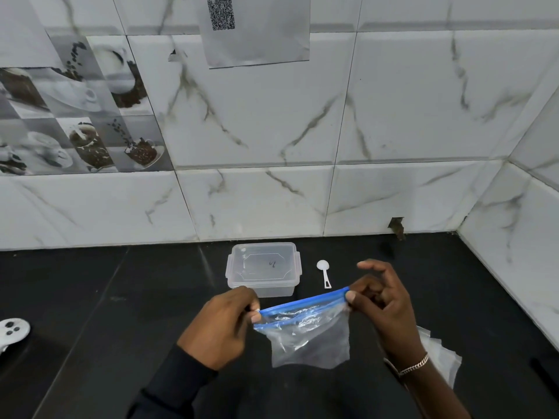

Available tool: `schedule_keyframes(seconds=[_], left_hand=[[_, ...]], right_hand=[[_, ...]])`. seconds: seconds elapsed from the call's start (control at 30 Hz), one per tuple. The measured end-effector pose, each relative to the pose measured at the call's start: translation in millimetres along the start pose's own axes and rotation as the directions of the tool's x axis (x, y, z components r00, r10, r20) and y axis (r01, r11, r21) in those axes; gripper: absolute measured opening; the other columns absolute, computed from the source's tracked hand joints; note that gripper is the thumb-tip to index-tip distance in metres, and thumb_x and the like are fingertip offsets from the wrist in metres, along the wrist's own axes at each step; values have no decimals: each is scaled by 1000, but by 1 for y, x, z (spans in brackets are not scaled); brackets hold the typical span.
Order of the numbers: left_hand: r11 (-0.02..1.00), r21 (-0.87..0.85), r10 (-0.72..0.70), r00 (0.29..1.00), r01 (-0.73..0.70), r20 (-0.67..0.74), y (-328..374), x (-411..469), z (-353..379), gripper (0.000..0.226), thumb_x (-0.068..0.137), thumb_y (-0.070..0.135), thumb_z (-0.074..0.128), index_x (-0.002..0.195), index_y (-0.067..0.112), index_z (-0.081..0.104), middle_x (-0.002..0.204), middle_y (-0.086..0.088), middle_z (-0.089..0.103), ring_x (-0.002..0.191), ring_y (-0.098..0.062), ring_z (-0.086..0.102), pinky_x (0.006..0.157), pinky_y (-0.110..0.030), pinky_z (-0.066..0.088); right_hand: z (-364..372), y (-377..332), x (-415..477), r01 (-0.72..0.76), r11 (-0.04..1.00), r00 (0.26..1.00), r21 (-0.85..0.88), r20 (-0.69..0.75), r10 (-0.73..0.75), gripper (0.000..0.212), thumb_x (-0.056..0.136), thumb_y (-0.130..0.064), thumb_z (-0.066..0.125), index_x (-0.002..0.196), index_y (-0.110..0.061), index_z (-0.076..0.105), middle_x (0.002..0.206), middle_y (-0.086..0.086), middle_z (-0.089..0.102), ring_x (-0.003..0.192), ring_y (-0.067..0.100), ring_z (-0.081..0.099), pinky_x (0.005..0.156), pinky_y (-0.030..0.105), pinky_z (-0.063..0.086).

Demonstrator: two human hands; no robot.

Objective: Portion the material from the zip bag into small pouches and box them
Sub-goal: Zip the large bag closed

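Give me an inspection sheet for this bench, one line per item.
Surface: black counter, glossy.
Job's things: zip bag held over the counter, blue zip strips look parted at its left end; clear box behind it, lid on; white scoop right of the box; flat pouches beneath the right forearm.
Clutter: white device with buttons at the left edge.
Hands: left hand pinches the zip's left end, right hand its right end.
Cables: nothing seen.
Surroundings: marbled wall tiles; QR sheet on the wall.

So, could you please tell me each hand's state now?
Left hand: pinching the zip bag at its left end.
Right hand: pinching its right end.
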State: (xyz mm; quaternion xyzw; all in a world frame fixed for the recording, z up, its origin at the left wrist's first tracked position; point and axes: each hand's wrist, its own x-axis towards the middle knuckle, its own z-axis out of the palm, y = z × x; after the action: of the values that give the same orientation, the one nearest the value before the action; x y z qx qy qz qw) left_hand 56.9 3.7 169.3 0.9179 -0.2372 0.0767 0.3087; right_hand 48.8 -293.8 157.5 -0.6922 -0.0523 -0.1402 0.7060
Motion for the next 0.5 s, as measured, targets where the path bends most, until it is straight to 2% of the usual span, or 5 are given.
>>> schedule_keyframes(seconds=[0.17, 0.23, 0.33, 0.4, 0.5], left_hand=[[999, -37, -19, 999, 18, -26, -5, -5, -10, 18, 89, 15, 60, 81, 30, 54, 77, 14, 60, 71, -9, 59, 63, -34, 51], [964, -256, -86, 996, 74, -35, -5, -10, -12, 7, 89, 21, 65, 88, 27, 62, 86, 9, 69, 82, -14, 67, 72, -30, 56], [669, -690, -265, 956, 275, 124, -17, -21, 0, 62, 69, 29, 85, 124, 17, 59, 118, -5, 71, 113, -18, 66, 96, -30, 52], [585, -722, -285, 927, 371, 245, -26, -28, 27, 90, 57, 26, 93, 136, 17, 51, 130, -5, 66, 123, -19, 61, 106, -38, 46], [533, -734, -270, 907, 420, 323, -12, -31, 69, 63, 63, 13, 90, 121, 13, 66, 118, -8, 72, 113, -24, 67, 99, -39, 50]], right_hand=[[1, 2, 2, 10, 998, 1000, 54, -7, -10, 46, 82, 14, 66, 115, -16, 56, 76, 15, 67, 68, 29, 66, 65, 38, 60], [1, 1, 2, -16, 994, 1000, 110, -4, 17, 43, 83, 15, 63, 114, -13, 56, 76, 14, 66, 67, 26, 66, 62, 35, 59], [-1, -1, 6, -75, 977, 997, 199, 17, 73, 38, 84, 16, 59, 113, -9, 56, 78, 15, 63, 66, 22, 64, 56, 30, 56], [3, 2, 8, -119, 963, 993, 240, 45, 112, 37, 85, 18, 57, 111, -8, 56, 79, 17, 62, 64, 22, 63, 53, 29, 54], [13, 10, 7, -173, 947, 984, 271, 80, 157, 33, 85, 17, 59, 107, -9, 57, 77, 15, 63, 61, 22, 61, 51, 30, 51]])
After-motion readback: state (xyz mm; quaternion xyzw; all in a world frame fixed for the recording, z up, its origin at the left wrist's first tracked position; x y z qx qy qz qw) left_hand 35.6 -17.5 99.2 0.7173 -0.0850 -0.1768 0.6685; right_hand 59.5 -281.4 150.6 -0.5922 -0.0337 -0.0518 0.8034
